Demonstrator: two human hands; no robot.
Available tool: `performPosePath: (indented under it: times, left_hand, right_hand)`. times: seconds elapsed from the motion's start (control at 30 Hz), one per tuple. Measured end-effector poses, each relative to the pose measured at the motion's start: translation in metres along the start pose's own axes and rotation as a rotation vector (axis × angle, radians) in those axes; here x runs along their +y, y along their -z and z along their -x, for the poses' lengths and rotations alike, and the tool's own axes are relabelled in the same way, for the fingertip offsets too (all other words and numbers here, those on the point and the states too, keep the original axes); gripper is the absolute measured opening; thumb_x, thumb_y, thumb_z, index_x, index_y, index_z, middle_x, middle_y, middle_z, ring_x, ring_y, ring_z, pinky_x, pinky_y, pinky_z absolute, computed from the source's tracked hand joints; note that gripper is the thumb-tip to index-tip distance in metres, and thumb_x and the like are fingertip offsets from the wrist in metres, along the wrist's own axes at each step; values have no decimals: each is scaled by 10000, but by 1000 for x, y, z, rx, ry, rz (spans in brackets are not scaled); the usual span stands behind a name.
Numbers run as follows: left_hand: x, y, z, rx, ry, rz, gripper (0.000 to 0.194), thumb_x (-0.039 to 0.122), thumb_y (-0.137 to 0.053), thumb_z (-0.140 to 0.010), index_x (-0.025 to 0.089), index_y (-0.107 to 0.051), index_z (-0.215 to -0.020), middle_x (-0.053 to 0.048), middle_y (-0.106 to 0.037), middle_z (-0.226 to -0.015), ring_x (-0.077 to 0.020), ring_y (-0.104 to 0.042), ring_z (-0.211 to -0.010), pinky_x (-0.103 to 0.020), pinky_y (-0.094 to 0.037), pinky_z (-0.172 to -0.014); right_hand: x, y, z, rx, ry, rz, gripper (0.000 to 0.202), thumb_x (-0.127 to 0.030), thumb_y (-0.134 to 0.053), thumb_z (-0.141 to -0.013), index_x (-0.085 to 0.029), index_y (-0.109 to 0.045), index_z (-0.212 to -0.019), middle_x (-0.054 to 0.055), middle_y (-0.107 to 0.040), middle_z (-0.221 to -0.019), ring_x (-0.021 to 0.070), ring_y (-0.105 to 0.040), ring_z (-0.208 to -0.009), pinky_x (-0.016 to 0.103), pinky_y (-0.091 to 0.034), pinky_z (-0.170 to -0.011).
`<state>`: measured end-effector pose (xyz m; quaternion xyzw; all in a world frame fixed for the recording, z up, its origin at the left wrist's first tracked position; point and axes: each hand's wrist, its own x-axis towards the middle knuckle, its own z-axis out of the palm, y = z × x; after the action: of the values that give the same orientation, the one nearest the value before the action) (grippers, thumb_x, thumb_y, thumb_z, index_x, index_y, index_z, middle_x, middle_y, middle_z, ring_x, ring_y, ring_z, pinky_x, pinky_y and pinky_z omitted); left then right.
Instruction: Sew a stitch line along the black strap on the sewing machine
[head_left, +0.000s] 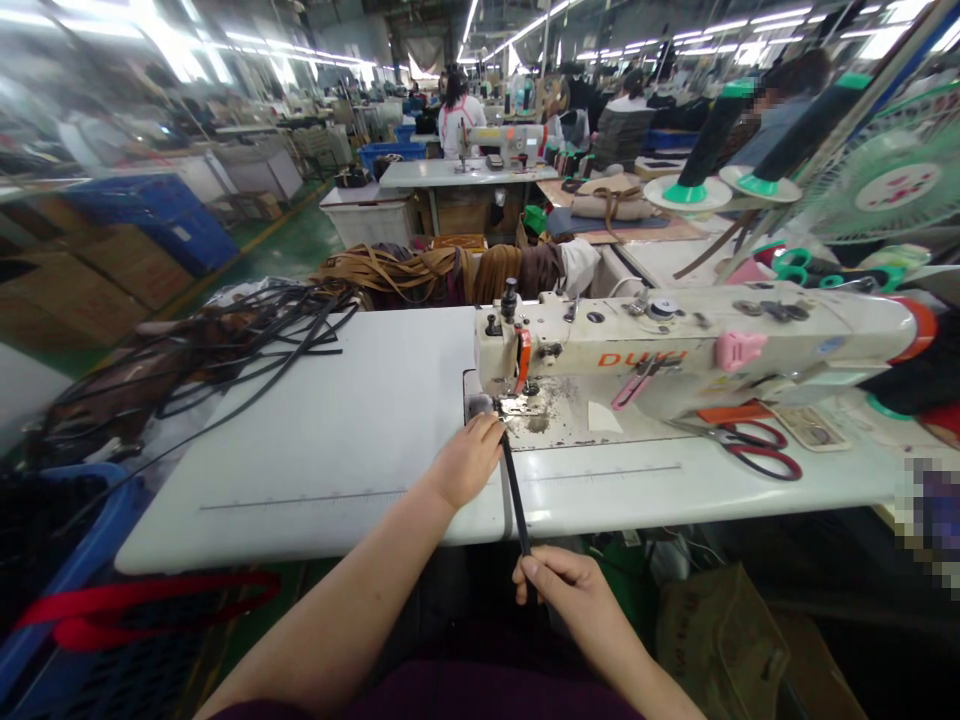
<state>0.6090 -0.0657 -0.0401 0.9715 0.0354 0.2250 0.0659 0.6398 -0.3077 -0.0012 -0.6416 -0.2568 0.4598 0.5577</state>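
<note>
A narrow black strap (516,490) runs from beside the needle area of a white sewing machine (570,350) down over the table's front edge. My left hand (472,455) lies on the machine bed by the presser foot, its fingers closed on the strap's far end; the fingertips partly hide that end. Below the table edge, my right hand (559,580) pinches the strap's near end between thumb and curled fingers. Between the two hands the strap is straight and taut-looking.
Red-handled scissors (761,450) and a pink-handled thread snipper (634,388) lie right of the needle. Black straps (300,350) pile at the table's left, above a blue basket (97,530). Thread cones (697,150) and a fan (892,185) stand at right. Brown straps (420,270) hang behind.
</note>
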Motion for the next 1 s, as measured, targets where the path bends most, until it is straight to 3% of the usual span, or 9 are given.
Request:
performPosePath:
  times: [0.23,0.47,0.77,0.87,1.0]
  left_hand:
    - [-1,-1,1,4,20,39,265,164,-486,-1012,164,-569,-1264,-146,-642,-1307,-270,-594,-1322,-466,-496,-1166]
    - [2,5,3,71,-64,6,201,171,-458,-1034,171,-633,-1135,-132,-693,-1183,-240,-671,-1184,-421,-560,-1088]
    - [4,10,1,82,-100,18,190,155,-479,-1024,152,-644,-1119,-142,-700,-1158,-249,-682,-1138,-421,-585,-1049]
    - [3,8,2,78,-108,11,209,148,-469,-1025,151,-641,-1144,-143,-699,-1174,-249,-678,-1156,-421,-580,-1058]
    - [2,3,5,76,-109,-24,224,163,-472,-1035,139,-629,-1193,-142,-704,-1182,-257,-676,-1172,-427,-578,-1059]
  right_hand:
    - [2,1,-1,-5,5,-2,527,-674,-676,-904,-184,-763,-731,28,-677,-663,161,-536,-641,280,-388,-630]
    - [4,2,-1,-40,26,-12,508,-654,-668,-924,-186,-767,-752,27,-668,-690,166,-548,-680,280,-396,-669]
    - [-5,-2,-3,-5,172,114,497,-659,-708,-896,-192,-731,-728,42,-652,-808,205,-608,-800,301,-461,-760]
    - [-4,-4,-6,33,140,107,492,-663,-685,-913,-194,-774,-793,60,-701,-827,218,-627,-807,312,-480,-766]
    - [-1,-5,-9,58,42,-6,556,-725,-673,-882,-182,-777,-828,56,-708,-748,194,-587,-689,297,-466,-658]
